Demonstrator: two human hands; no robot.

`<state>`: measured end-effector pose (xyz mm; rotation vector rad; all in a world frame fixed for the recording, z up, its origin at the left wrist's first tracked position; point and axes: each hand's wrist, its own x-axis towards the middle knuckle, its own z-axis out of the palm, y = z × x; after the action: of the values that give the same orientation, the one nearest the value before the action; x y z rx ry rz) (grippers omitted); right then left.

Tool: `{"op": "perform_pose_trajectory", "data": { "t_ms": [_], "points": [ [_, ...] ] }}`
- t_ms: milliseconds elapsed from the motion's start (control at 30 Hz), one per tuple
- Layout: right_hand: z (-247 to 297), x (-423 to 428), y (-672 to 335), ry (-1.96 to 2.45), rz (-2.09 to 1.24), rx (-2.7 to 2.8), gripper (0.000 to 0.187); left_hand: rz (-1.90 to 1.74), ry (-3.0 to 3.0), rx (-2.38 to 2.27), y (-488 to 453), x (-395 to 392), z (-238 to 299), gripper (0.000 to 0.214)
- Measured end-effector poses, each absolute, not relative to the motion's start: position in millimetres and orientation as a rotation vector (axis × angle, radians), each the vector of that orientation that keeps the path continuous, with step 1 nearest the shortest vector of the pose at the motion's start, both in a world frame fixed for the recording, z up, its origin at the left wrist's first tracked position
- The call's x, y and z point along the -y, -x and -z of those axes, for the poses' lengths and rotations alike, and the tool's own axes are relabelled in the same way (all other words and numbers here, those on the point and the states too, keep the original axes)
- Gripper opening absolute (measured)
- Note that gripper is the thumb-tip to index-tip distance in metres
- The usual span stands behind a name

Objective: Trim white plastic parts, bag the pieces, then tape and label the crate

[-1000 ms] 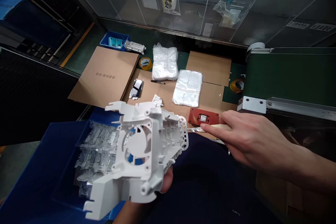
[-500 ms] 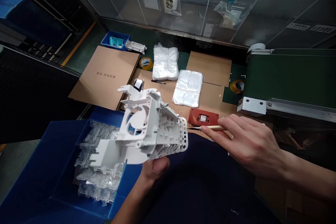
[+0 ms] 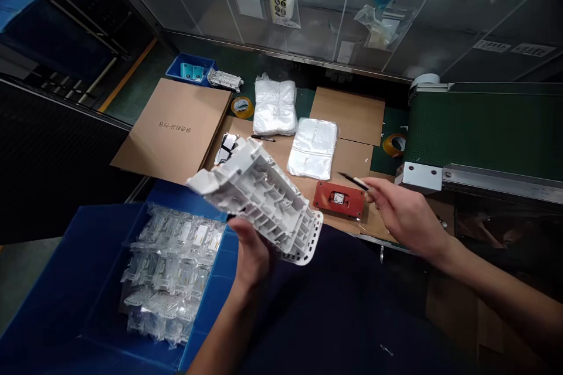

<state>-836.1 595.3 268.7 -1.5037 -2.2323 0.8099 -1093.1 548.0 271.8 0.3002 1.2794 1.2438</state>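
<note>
My left hand (image 3: 253,255) is closed around a white molded plastic housing (image 3: 268,199), its thumb along the near side. The ribbed inside of the housing faces up, and a slotted rounded flange sits at its right end. In my right hand (image 3: 402,211) is a slim knife (image 3: 355,181) with a dark blade and pale handle, pinched between the fingers. Its tip points left, apart from the housing. Beneath the knife lies a red fixture block (image 3: 338,199) with a small white square piece in its recess.
A blue bin (image 3: 105,281) at the lower left holds several bagged white parts (image 3: 176,269). Stacks of clear plastic bags (image 3: 313,148), tape rolls (image 3: 242,107) and flat cardboard (image 3: 173,129) cover the bench. A green conveyor belt (image 3: 484,123) stands at the right.
The housing has turned in my left hand, so its ribbed inside shows instead of the round fan opening. My right hand has drawn the knife up and away from the flange.
</note>
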Motion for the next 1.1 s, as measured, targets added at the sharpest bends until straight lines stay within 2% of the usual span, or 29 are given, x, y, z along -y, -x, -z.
{"op": "perform_pose_trajectory", "data": {
  "t_ms": [100,167,367,467,600,767,833,1100],
  "points": [
    [-252.2,-593.3,837.4,1.678,-1.300,1.773,0.033,-1.315,-0.294,-1.190,1085.8,-563.9,-281.6,0.082],
    [-249.9,-591.2,839.9,1.713,-1.394,1.639,0.035,-1.242,-0.216,-1.100,1084.1,-569.0,-284.5,0.079],
    [-259.9,-587.3,837.2,1.588,-1.197,1.705,0.037,-1.046,-0.038,-0.938,1082.3,-570.6,-283.1,0.086],
    [-269.6,-589.3,830.4,1.337,-1.045,1.920,0.031,-0.895,0.067,-0.850,1077.0,-571.9,-281.6,0.088],
    [-290.8,-594.2,830.0,0.922,-0.844,2.319,0.038,-0.669,0.195,-0.717,1065.0,-570.1,-272.9,0.090],
    [-307.4,-598.1,844.4,0.539,-0.940,2.584,0.033,-0.597,0.248,-0.645,1048.7,-564.1,-264.0,0.081],
    [-306.1,-597.9,848.9,0.462,-0.989,2.590,0.041,-0.567,0.249,-0.653,1044.6,-562.3,-264.1,0.078],
    [-293.9,-587.3,847.4,0.444,-1.126,2.538,0.047,-0.494,0.263,-0.629,1038.8,-558.4,-265.0,0.077]
  ]
}}
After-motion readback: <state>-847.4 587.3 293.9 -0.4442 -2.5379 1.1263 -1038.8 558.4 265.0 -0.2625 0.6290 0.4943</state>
